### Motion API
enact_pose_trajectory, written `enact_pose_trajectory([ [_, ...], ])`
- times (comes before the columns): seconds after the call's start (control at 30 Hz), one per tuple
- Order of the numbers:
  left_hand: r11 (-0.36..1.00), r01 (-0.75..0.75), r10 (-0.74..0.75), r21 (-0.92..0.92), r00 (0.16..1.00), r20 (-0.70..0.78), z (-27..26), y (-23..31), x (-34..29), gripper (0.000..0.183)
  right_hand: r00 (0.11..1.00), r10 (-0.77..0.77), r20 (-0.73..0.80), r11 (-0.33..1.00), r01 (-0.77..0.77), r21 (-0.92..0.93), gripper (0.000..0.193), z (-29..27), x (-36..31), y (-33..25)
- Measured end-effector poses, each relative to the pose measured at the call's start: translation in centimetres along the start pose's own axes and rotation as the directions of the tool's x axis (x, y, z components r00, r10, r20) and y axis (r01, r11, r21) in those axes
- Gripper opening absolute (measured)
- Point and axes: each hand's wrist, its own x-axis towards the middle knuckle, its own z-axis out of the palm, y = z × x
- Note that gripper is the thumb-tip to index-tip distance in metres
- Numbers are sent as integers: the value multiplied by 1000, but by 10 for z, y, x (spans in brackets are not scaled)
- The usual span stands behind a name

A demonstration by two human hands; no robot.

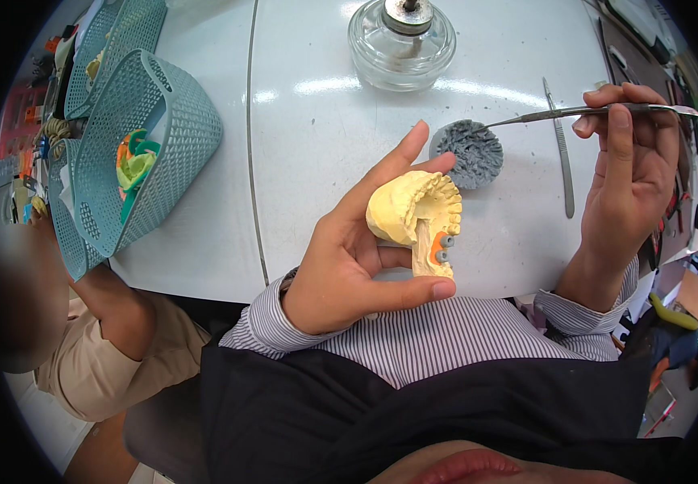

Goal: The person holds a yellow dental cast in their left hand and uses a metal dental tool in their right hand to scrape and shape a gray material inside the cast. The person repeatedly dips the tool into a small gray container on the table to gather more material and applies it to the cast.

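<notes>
In my left hand [341,250] rests a yellow plaster dental model [401,211], gripped between thumb and fingers. A row of teeth lines its right side, and an orange patch [437,246] there carries two small grey posts. My right hand [631,161] pinches a slender metal dental wax carver [558,114] by its shaft. The carver's thin tip points left and meets the edge of a round grey block of wax [470,157] with a rough, gouged top. Whether the tip presses into the wax, I cannot tell.
A glass spirit burner [401,48] stands at the far middle. A scalpel-like metal tool [562,153] lies right of the wax. Teal perforated baskets [175,121] stand at the left, one holding green and orange pieces. Beside them sits another person [115,339]. Grey crumbs dot the white table [300,145].
</notes>
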Motion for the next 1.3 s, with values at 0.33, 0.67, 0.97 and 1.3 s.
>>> enact_pose_trajectory([
  [0.33,984,-140,148,115,987,-68,-2,0,-5,108,999,-10,-52,985,19,170,17,-9,0,1],
  [0.67,602,-365,448,710,891,78,-11,8,-13,113,995,-103,18,864,80,497,12,-16,-13,-27],
  [0.97,434,-520,649,736,747,144,-13,-2,-13,114,956,-293,18,853,252,457,11,14,-20,-40],
  [1.3,380,-639,732,669,650,205,-19,-9,-10,115,889,-365,277,852,199,484,33,-2,-24,-39],
])
